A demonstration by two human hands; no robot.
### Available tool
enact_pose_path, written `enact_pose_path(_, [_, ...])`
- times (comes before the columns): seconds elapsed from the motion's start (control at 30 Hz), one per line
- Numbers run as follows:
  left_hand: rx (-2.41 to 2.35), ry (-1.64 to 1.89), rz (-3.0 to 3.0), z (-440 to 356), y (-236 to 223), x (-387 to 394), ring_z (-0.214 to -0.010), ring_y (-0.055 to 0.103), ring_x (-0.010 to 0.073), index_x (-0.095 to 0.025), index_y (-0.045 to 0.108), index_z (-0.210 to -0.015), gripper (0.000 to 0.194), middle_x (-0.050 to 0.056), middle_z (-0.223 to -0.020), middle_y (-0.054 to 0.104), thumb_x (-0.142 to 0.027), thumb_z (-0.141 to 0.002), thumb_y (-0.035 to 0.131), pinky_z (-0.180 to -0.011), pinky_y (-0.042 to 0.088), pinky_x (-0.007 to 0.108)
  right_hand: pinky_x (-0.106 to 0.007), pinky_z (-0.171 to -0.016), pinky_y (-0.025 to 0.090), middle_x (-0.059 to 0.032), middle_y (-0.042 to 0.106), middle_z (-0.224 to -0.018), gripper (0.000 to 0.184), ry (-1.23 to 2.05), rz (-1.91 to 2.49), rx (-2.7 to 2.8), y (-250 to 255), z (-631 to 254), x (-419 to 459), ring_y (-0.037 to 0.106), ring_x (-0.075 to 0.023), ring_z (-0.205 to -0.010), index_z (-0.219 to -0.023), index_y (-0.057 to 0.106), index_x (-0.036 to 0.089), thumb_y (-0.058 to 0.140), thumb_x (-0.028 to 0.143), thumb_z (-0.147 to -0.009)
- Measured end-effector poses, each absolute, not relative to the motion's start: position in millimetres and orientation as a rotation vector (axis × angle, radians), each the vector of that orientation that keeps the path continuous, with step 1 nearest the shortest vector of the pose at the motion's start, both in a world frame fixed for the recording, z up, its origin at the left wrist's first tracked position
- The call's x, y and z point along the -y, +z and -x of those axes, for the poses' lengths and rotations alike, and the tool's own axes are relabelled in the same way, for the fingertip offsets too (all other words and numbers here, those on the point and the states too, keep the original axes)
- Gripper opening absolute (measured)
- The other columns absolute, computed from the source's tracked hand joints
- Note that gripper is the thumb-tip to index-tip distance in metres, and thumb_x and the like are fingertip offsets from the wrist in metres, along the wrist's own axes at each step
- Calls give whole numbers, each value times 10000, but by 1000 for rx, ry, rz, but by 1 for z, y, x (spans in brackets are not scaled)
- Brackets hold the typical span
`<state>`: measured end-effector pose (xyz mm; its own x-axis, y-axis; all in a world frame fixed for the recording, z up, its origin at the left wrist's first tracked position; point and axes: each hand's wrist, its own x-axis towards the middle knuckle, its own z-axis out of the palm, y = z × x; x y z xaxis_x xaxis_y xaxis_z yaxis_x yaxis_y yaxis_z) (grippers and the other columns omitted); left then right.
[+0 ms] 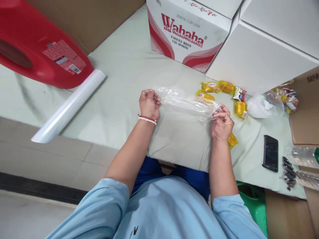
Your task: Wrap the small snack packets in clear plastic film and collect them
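A sheet of clear plastic film (183, 103) is stretched between my two hands, just over the table. My left hand (149, 103) pinches its left end, with a red and a white bracelet at the wrist. At the other end, my right hand (222, 123) has its fingers closed on the bunched film. Yellow-wrapped snacks lie behind and beside the right hand: one packet (205, 96) partly under the film's edge, another packet (240, 109) to the right, and one packet (232, 141) partly hidden by the wrist.
A plastic film roll (69, 104) overhangs the table's front edge beside a big red jug (47, 46). A Wahaha water carton (186, 33) and a white box (259, 53) stand behind. On the right are a phone (270, 153), a crumpled white bag (260, 106) and clear bottles (302, 156).
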<state>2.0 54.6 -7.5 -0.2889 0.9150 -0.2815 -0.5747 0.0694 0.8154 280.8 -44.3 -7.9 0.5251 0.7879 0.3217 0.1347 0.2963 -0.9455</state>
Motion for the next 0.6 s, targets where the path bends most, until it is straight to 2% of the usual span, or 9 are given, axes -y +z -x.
enact_pose_path(0.17, [-1093,1516,-392,1,-12,-56,-481,525,57,-273,485,-866,324,-92,-646,579,-304,-852,807,-423,334,188,-281,-757,592,-28,704,-998,129,679,1262,804,-6,-275,46,684,-158,-912,-731,678,207,790,270,-739])
enact_pose_path(0.3, [-894,1421,-313,9,-2,-58,-528,555,59,-230,510,-795,234,-37,-674,599,-185,-914,707,-449,418,164,-234,-593,599,3,703,-820,140,873,1267,687,6,-271,50,644,-116,-690,-819,717,215,764,328,-752])
enact_pose_path(0.37, [-822,1416,-321,11,7,-56,-671,655,87,-207,565,-821,159,27,-809,681,-186,-958,643,-545,517,172,-232,-540,601,-4,716,-802,224,990,1275,683,11,-269,52,662,-125,-673,-887,747,211,766,400,-770])
enact_pose_path(0.43, [-789,1437,-398,10,17,-51,-942,740,157,-203,628,-920,126,86,-1036,735,-299,-1001,626,-706,605,237,-234,-523,608,-13,734,-812,332,1093,1290,715,13,-268,53,684,-132,-673,-950,758,206,813,475,-764])
enact_pose_path(0.53, [-762,1414,-572,1,23,-42,-1301,666,275,-270,664,-1115,266,82,-1339,679,-500,-983,663,-897,624,391,-214,-515,598,-11,753,-827,438,1216,1337,791,13,-265,55,681,-116,-643,-979,746,206,930,468,-681])
enact_pose_path(0.6, [-850,1394,-713,-7,20,-37,-1388,603,289,-310,668,-1157,302,51,-1422,632,-484,-923,747,-956,592,413,-210,-514,592,-12,755,-834,451,1293,1353,851,13,-264,56,677,-110,-635,-988,748,205,955,442,-665])
